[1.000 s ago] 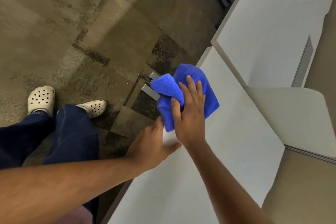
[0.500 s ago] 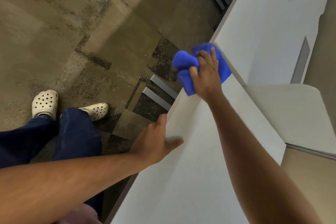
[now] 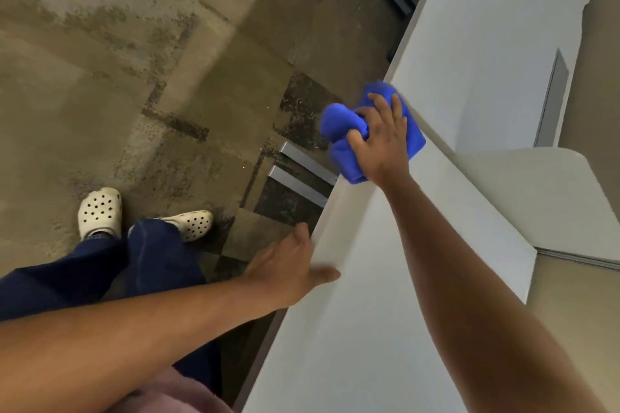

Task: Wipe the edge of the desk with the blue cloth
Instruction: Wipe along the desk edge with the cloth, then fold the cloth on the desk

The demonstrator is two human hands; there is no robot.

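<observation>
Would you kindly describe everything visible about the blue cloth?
The blue cloth is bright blue, soft and plush like microfibre, bunched into rounded folds. It sits at the far corner of the white desk, part on top, part draped over the edge. The right hand presses on it, fingers spread, thumb tucked into a fold.

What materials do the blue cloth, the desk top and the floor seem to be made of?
Blue cloth: probably microfibre; it looks fuzzy, matte and bunches in soft folds under the right hand.
Desk: probably laminate board; smooth, matte, off-white with a crisp, straight edge.
Floor: seemingly carpet tiles; mottled brown squares with a dull, grainy look, though blur leaves it open.
</observation>
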